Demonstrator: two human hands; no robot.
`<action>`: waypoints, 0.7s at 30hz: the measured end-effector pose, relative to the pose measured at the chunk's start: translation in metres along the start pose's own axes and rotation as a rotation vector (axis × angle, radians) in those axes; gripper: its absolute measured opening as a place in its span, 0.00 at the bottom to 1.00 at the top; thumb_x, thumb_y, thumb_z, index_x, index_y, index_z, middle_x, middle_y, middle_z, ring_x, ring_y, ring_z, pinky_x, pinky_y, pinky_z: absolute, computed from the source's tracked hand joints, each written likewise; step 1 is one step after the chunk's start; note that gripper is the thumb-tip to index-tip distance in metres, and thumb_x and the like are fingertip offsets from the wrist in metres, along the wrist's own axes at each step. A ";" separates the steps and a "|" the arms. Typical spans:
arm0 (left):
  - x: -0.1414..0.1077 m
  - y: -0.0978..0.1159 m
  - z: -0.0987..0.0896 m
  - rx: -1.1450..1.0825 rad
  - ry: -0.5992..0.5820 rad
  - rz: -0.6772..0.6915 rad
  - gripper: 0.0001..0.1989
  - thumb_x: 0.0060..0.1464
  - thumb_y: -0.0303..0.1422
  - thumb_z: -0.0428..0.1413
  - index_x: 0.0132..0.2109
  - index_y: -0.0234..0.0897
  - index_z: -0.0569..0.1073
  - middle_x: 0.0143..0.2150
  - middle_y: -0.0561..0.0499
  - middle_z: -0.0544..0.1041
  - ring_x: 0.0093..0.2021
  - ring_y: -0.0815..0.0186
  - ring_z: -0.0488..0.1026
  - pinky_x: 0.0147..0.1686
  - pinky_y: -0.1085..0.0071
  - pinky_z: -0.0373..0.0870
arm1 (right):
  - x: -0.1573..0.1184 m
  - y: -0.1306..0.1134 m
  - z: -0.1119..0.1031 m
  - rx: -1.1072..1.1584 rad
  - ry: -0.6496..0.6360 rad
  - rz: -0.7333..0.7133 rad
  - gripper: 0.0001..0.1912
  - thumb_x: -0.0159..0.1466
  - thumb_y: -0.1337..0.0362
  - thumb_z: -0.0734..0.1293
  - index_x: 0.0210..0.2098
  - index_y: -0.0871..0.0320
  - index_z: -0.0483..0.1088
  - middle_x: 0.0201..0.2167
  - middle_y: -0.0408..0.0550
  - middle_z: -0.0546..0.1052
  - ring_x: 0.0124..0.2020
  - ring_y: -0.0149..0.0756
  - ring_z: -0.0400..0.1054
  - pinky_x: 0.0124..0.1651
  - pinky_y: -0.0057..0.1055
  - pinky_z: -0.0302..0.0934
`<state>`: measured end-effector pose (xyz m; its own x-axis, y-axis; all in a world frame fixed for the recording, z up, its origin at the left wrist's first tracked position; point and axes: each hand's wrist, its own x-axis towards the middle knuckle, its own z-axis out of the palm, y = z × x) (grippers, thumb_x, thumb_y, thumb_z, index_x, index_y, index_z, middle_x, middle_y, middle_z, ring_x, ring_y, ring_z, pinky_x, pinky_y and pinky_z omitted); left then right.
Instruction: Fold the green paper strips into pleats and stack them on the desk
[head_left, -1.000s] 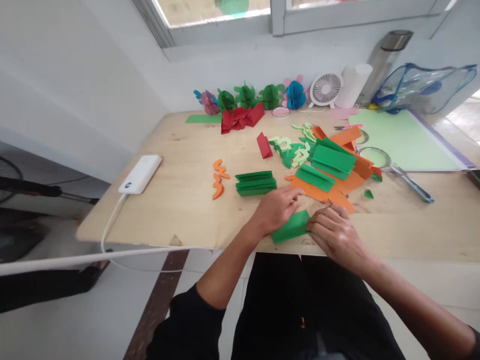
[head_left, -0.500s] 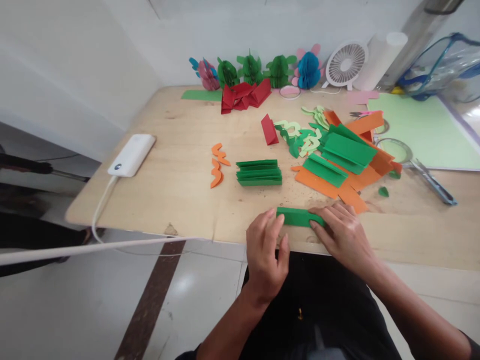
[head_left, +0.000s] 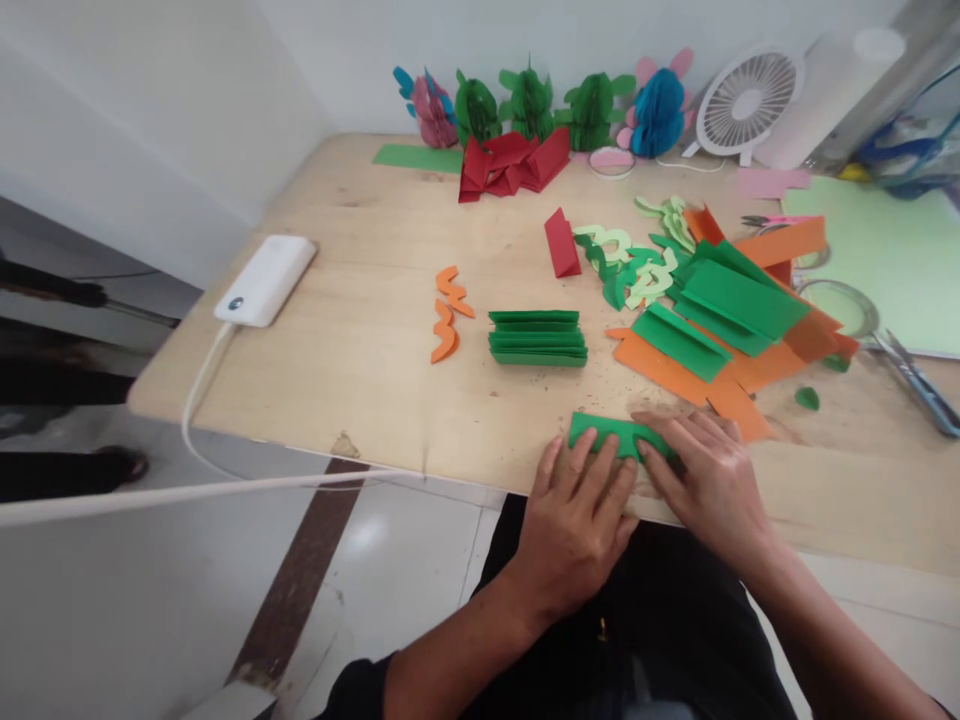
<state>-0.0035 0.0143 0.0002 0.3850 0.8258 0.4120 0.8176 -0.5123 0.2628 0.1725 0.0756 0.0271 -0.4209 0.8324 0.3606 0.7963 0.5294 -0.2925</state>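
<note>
Since the last frame, my left hand (head_left: 574,525) has come down from beside the left end of the folded green paper strip (head_left: 604,432) and now lies over it, fingertips on the paper. The view has shifted too. Left: fingers spread wide, palm down, pressing, not gripping. Right hand (head_left: 709,470): thumb and fingers on the strip's right end; can't tell from here if they pinch it or just pin it. Strip is flat on the pale wooden table (head_left: 360,300), near the front edge.

Beyond it I have an accordion-folded green paper stack (head_left: 538,338), with wavy orange paper cutouts (head_left: 448,315) left of that. To the stack's right: overlapping flat orange paper pieces (head_left: 671,370), folded green paper pieces (head_left: 742,300) on top. Folded red paper piece (head_left: 562,243) sits farther back. White fan (head_left: 746,103) stands at rear right, white power bank (head_left: 266,280) at far left, cable attached.
</note>
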 end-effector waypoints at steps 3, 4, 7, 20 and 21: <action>0.000 0.000 0.000 0.013 -0.013 0.002 0.22 0.60 0.38 0.51 0.58 0.37 0.69 0.63 0.44 0.68 0.66 0.51 0.60 0.64 0.48 0.55 | 0.001 -0.001 -0.001 -0.005 -0.009 -0.001 0.09 0.66 0.63 0.63 0.44 0.56 0.73 0.31 0.46 0.78 0.33 0.38 0.68 0.40 0.36 0.56; 0.001 0.000 -0.001 0.019 -0.018 0.001 0.22 0.60 0.39 0.51 0.59 0.37 0.69 0.63 0.44 0.68 0.66 0.51 0.60 0.64 0.48 0.54 | 0.001 -0.001 -0.001 -0.007 -0.011 -0.007 0.09 0.66 0.63 0.63 0.44 0.56 0.73 0.30 0.45 0.78 0.32 0.37 0.67 0.40 0.36 0.55; 0.001 0.001 0.000 0.039 -0.032 -0.002 0.23 0.60 0.40 0.51 0.60 0.38 0.68 0.64 0.45 0.67 0.66 0.51 0.59 0.64 0.48 0.54 | 0.001 0.000 0.000 -0.007 -0.003 -0.023 0.09 0.66 0.64 0.63 0.43 0.56 0.73 0.28 0.44 0.76 0.32 0.37 0.67 0.40 0.35 0.55; 0.001 0.001 -0.001 0.086 -0.052 0.002 0.24 0.60 0.43 0.50 0.60 0.40 0.68 0.65 0.47 0.66 0.66 0.51 0.58 0.64 0.49 0.51 | -0.001 0.000 0.002 -0.002 -0.004 -0.021 0.09 0.68 0.62 0.62 0.43 0.56 0.73 0.28 0.45 0.76 0.31 0.37 0.66 0.40 0.36 0.54; 0.001 0.001 -0.001 0.091 -0.054 0.003 0.24 0.60 0.43 0.50 0.60 0.40 0.68 0.65 0.47 0.66 0.66 0.51 0.58 0.64 0.49 0.51 | -0.002 0.000 0.003 -0.002 -0.001 -0.022 0.09 0.68 0.63 0.61 0.43 0.56 0.73 0.28 0.45 0.76 0.31 0.37 0.66 0.41 0.36 0.54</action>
<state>-0.0026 0.0146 0.0018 0.4084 0.8369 0.3644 0.8508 -0.4937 0.1802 0.1719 0.0749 0.0233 -0.4390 0.8206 0.3660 0.7875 0.5475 -0.2831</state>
